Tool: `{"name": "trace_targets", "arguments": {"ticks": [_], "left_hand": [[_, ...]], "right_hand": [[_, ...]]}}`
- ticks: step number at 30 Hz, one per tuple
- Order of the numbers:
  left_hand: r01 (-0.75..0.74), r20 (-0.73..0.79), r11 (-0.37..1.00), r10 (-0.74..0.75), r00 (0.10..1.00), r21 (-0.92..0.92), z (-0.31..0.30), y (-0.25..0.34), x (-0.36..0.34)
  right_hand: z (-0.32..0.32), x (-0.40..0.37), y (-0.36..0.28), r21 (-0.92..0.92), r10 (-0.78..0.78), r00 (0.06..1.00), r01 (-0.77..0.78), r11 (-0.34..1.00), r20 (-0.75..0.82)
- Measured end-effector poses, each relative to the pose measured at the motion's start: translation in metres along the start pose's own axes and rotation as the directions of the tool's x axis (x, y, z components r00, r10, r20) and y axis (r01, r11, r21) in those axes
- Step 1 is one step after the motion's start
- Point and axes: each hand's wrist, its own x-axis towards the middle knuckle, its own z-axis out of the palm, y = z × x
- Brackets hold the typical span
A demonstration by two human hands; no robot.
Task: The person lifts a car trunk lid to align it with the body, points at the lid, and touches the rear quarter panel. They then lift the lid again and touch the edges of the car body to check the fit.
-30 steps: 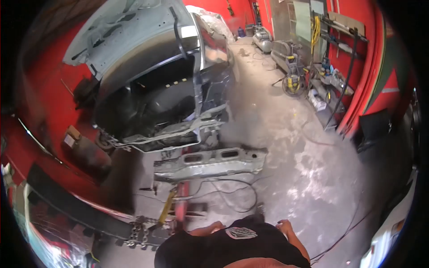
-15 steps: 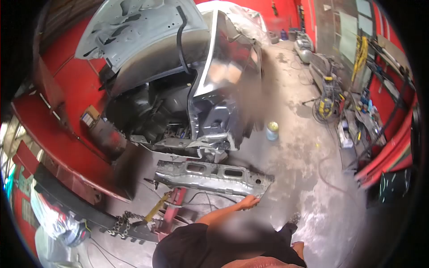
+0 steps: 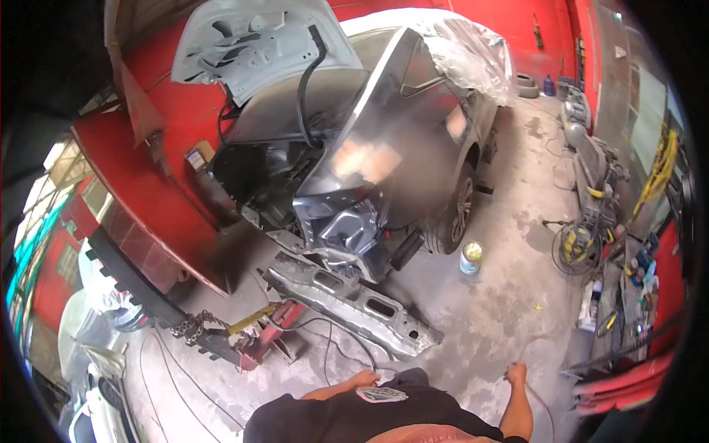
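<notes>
A bare metal car body panel [image 3: 347,310] with two oblong openings lies at a slant on the floor, in front of the car's opened rear end [image 3: 343,232]. My left hand [image 3: 365,379] is low in front of my dark shirt, fingers curled in, apart from the panel. A dark hose [image 3: 347,341] runs on the floor close to that hand. Out to the right, my right hand [image 3: 516,371] hangs over the concrete, loosely closed, with nothing visible in it. The raised trunk lid [image 3: 258,46] shows its pale underside.
A red pulling frame [image 3: 269,340] with a chain [image 3: 199,327] stands left of the panel. A paint can [image 3: 470,258] is on the floor near the rear wheel [image 3: 458,207]. Tools and a yellow-and-black machine [image 3: 576,247] line the right side. A red bench [image 3: 140,199] is at left.
My left hand has come off the panel's right end and drawn back towards my body. My right arm has swung out to the right. The view has turned, showing more of the car's side.
</notes>
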Motion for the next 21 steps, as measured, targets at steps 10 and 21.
{"name": "trace_targets", "arguments": {"ticks": [10, 21], "left_hand": [[-0.214, -0.300, 0.565, -0.062, 0.952, -0.797, -0.237, 0.247, 0.123], [-0.841, -0.834, 0.530, 0.414, 0.366, -0.106, -0.604, 0.461, 0.027]], "right_hand": [[0.115, 0.080, -0.420, 0.019, -0.701, 0.607, 0.751, 0.660, 0.375], [0.039, 0.060, -0.834, 0.024, -0.985, -0.033, 0.999, -0.037, -0.169]]}}
